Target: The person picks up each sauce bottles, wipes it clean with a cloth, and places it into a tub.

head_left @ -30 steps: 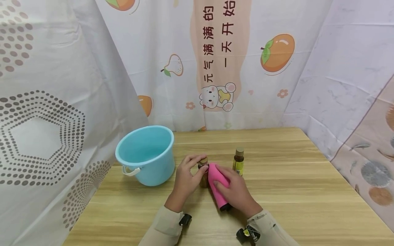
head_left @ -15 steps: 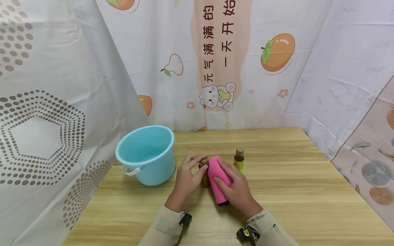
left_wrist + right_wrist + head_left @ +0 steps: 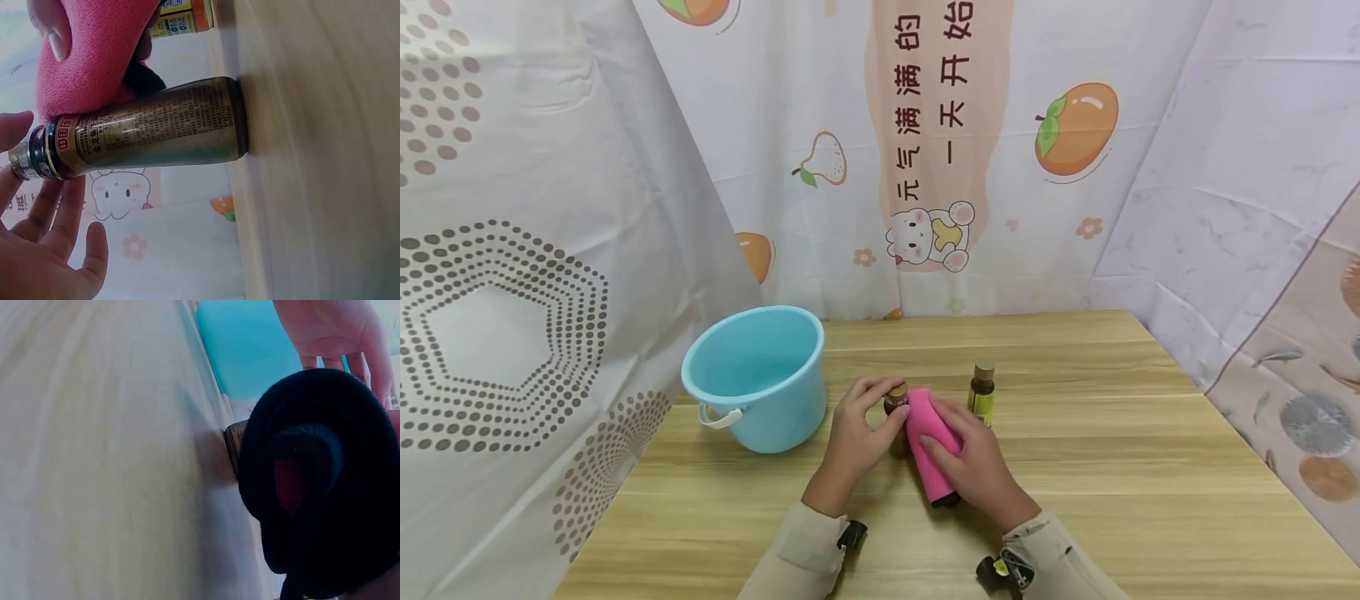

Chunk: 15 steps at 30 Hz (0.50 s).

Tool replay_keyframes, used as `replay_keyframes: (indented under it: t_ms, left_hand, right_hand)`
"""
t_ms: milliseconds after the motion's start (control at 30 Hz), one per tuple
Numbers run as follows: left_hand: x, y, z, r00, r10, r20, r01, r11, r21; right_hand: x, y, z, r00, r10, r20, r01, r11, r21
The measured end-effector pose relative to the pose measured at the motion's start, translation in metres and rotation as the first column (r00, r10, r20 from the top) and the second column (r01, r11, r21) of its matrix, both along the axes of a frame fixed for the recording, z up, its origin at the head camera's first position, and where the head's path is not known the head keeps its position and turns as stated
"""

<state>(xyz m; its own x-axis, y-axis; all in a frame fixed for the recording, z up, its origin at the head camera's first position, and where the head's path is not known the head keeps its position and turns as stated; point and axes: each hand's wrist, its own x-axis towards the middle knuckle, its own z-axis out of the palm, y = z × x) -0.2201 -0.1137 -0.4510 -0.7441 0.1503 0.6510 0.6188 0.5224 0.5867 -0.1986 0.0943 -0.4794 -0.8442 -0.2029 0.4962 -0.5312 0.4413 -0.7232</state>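
- Bottle [image 3: 162, 128] is located between the two hands, upright, its base on the table [image 3: 1112, 467].
- Cap and neck of the bottle are pinched between thumb and fingers of the left hand [image 3: 853, 433]; the lower body is left uncovered by that hand.
- Cloth [image 3: 934, 450], pink with a black end, is grasped in the right hand [image 3: 977, 462]; it is pressed against the bottle's upper side, on the side facing that hand.
- The cloth's black end is pointed back toward the right wrist and is seen to be rolled.
- Yellow-labelled bottle [image 3: 982, 393] is stood just beyond the right hand, its lower part hidden.
- Bucket [image 3: 786, 417] is placed to the left of the left hand, apart from it.
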Motion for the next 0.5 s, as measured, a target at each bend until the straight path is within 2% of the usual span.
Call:
replay_keyframes:
  t_ms: [267, 500]
  left_hand:
    - [0.0007, 0.0011, 0.0012, 1.0, -0.002, -0.004, 0.002, 1.0, 0.025]
    - [0.0024, 0.0016, 0.0032, 0.999, 0.004, 0.036, -0.004, 1.0, 0.026]
  right_hand:
    - [0.0004, -0.0003, -0.0002, 0.994, -0.016, 0.11, 0.009, 0.998, 0.065]
    - [-0.0002, -0.0004, -0.003, 0.986, -0.034, 0.163, 0.017, 0.994, 0.107]
